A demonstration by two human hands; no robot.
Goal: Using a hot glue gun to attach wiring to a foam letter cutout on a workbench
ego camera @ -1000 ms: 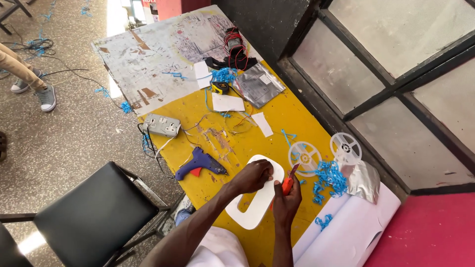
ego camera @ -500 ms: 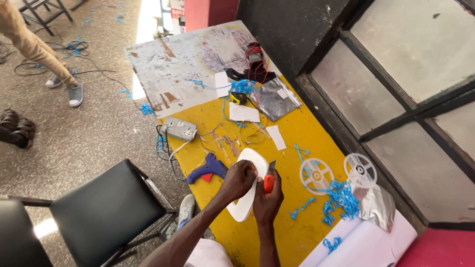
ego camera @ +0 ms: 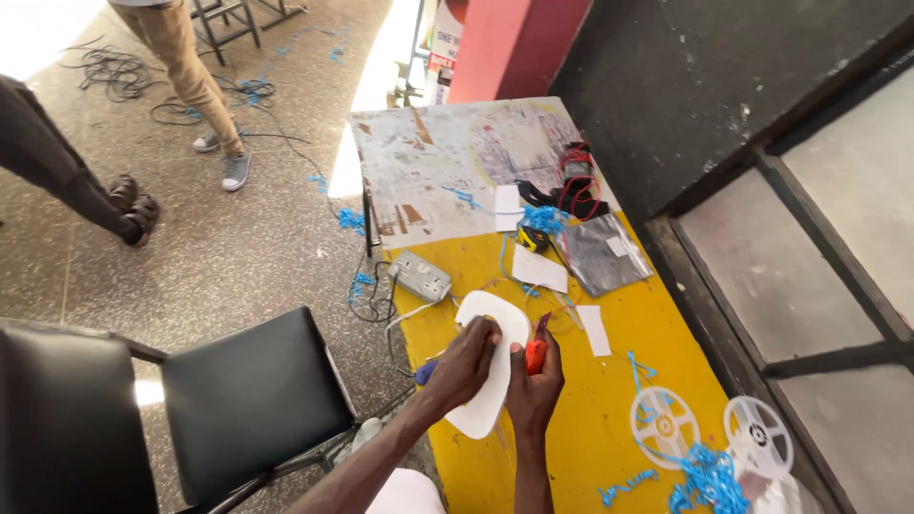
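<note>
While left hand (ego camera: 468,362) pins white cutout (ego camera: 490,362), right hand (ego camera: 535,385) grips orange cutter (ego camera: 537,350)

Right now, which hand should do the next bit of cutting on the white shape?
Probably the right hand: it already grips the orange cutter, blade up beside the white cut-out. The left hand lies flat on the cut-out, pinning it to the yellow table.

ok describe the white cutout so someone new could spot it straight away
On the yellow table, look at its near left edge, where the person's two hands meet. Under the left hand lies the white cutout, a rounded flat ring, far larger than the paper scraps nearby.
</note>
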